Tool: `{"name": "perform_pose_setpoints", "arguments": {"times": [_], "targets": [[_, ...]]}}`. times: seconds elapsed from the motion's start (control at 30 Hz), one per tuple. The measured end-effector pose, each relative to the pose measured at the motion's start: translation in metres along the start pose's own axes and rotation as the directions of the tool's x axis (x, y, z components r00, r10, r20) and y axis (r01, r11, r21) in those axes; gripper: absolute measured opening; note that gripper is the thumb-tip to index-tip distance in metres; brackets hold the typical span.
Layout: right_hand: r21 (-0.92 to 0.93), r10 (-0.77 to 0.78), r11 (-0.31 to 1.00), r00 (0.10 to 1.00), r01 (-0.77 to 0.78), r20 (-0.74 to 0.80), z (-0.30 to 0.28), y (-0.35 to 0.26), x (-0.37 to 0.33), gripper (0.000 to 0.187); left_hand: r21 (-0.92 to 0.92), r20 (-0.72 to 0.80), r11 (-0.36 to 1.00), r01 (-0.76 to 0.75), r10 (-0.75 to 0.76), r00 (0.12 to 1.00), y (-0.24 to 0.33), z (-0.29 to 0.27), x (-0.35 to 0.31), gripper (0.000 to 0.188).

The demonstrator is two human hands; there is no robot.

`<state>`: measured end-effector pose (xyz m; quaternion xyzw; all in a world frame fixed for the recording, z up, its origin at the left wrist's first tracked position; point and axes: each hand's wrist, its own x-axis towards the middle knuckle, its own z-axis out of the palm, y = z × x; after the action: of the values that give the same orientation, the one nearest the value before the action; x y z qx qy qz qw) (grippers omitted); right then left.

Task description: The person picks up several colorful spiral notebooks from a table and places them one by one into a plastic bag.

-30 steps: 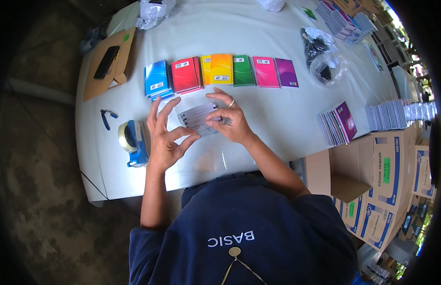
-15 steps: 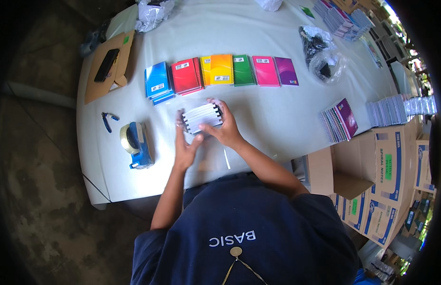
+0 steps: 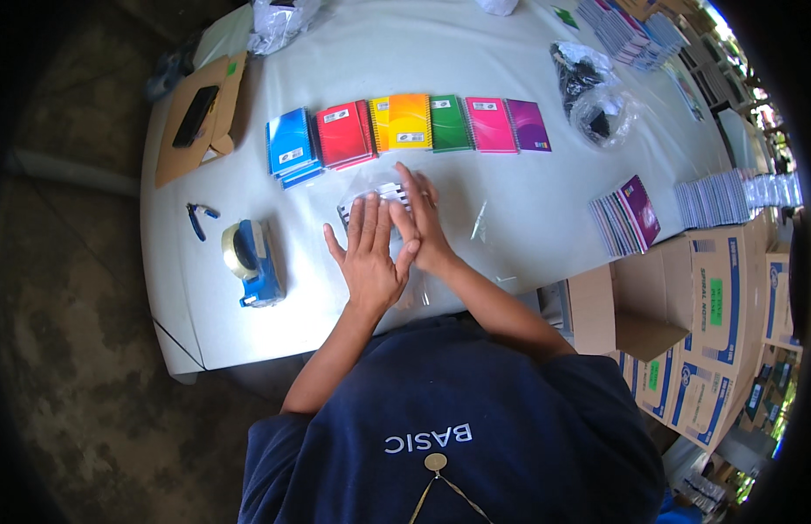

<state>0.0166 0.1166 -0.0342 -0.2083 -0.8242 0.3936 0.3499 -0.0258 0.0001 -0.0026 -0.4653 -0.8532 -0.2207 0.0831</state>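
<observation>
A small bundle of spiral notebooks (image 3: 389,190) stands on the table in front of me, white page edges and dark bindings upward, with clear plastic film around it. My left hand (image 3: 370,258) lies flat over its near side, fingers stretched out and hiding much of it. Along the bundle's right side is my right hand (image 3: 429,231), its fingers extended and its thumb close to my left fingers. Beyond the bundle runs a row of notebooks: blue (image 3: 289,140), red (image 3: 345,131), yellow (image 3: 409,120), green (image 3: 449,122), pink (image 3: 490,124) and purple (image 3: 528,127).
To the left are a blue tape dispenser (image 3: 262,266), small cutters (image 3: 197,220) and a phone (image 3: 196,116) on cardboard (image 3: 172,159). At right stand a notebook stack (image 3: 622,218), plastic-wrapped material (image 3: 589,92) and an open carton (image 3: 589,316). Clear film (image 3: 480,223) lies beside my right hand.
Both hands held the bundle by its sides before. My left hand has moved right and flattened over it; my right hand has turned upright along its right side.
</observation>
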Motion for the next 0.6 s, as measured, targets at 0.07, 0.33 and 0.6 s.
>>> {"name": "perform_pose_setpoints", "arguments": {"times": [0.07,0.33,0.6], "targets": [[-0.218,-0.163,0.961,0.985,0.171,0.057,-0.004,-0.014,-0.019,0.061,-0.107,0.06,0.994,0.008,-0.002,0.998,-0.002,-0.006,0.002,0.083],[-0.291,-0.358,0.865,0.91,0.408,0.211,-0.018,-0.018,-0.022,0.039,-0.433,-0.04,0.891,0.133,-0.167,0.985,-0.036,-0.032,0.056,0.074],[-0.366,-0.365,0.846,0.922,0.387,0.132,-0.002,-0.016,-0.021,0.027,-0.456,-0.069,0.889,0.026,-0.065,0.995,-0.028,-0.008,0.047,0.015]]}}
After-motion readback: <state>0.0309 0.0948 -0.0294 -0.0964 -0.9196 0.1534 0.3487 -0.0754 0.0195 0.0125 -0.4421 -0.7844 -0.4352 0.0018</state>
